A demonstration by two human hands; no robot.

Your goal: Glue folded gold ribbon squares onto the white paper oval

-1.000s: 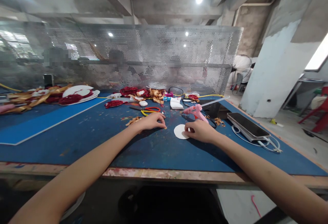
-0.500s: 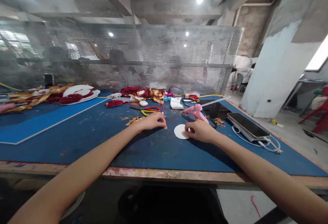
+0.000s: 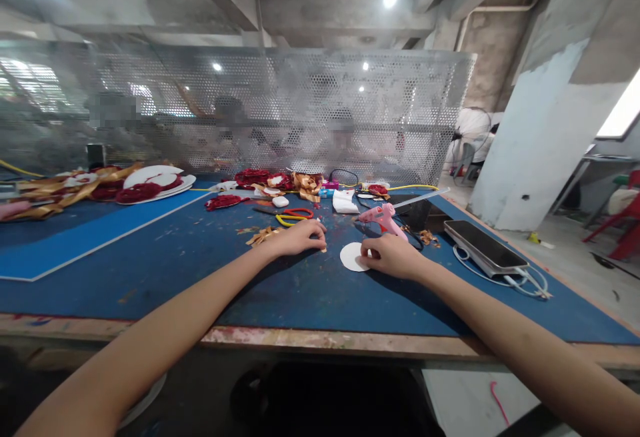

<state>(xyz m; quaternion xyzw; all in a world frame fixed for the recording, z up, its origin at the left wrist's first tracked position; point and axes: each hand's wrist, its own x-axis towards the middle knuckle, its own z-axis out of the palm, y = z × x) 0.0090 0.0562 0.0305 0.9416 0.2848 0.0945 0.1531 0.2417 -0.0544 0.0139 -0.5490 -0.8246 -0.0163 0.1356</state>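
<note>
My right hand (image 3: 393, 256) pinches the right edge of a white round disc (image 3: 352, 257), which lies flat on the blue tabletop; the fingers cover that edge. To the left, my left hand (image 3: 303, 236) rests low over the table with its fingers closed. A tiny gold-coloured scrap (image 3: 324, 249) shows at its fingertips. Behind that hand lie scissors (image 3: 295, 216) with red and yellow handles. Loose gold ribbon scraps (image 3: 263, 236) are beside my left wrist. A pink glue gun (image 3: 383, 216) stands just beyond my right hand, with a clear glue stick rising from its back.
On the right, a phone (image 3: 485, 245) lies atop a pale block with a coiled white cable. Dark red and gold ribbon pieces (image 3: 250, 177) are heaped along the back, before a perforated metal screen (image 3: 280, 110). A blue board (image 3: 100, 234) covers the table's left side.
Almost nothing differs. My left hand has shifted very slightly at the fingertips, while my right hand stays on the disc.
</note>
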